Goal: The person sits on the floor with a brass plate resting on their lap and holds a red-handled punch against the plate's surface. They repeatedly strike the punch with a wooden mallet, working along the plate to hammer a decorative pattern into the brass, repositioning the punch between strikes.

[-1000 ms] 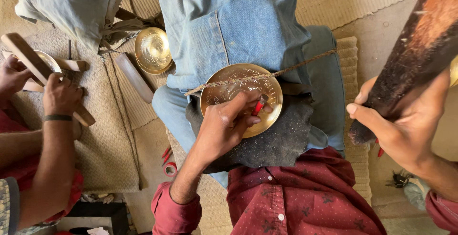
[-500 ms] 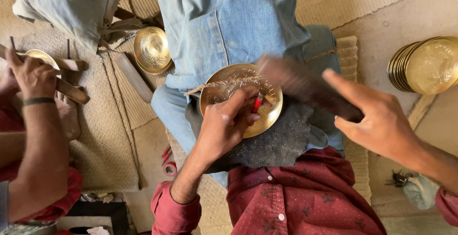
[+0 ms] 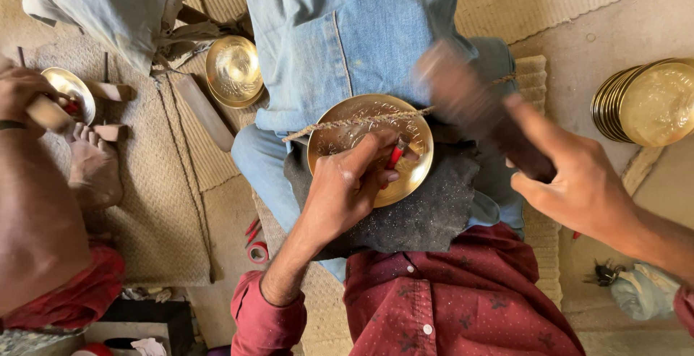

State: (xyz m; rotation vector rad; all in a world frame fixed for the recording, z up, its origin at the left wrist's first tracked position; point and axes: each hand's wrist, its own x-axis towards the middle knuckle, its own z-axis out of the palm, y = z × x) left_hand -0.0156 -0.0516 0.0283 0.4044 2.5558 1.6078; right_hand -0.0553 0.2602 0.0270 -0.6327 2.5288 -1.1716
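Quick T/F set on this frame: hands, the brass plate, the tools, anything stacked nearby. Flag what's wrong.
1. The left hand presses a red-handled tool onto the brass plate. True.
2. The right hand is empty. False: it grips a dark wooden mallet, blurred by motion.
3. A rope lies across the brass plate. True.
4. The brass plate sits directly on bare floor. False: it rests on a dark pad over the person's lap.
5. A stack of brass plates stands at the right edge. True.
6. Nobody else is in view. False: another person's hand at the left works by a small brass plate.
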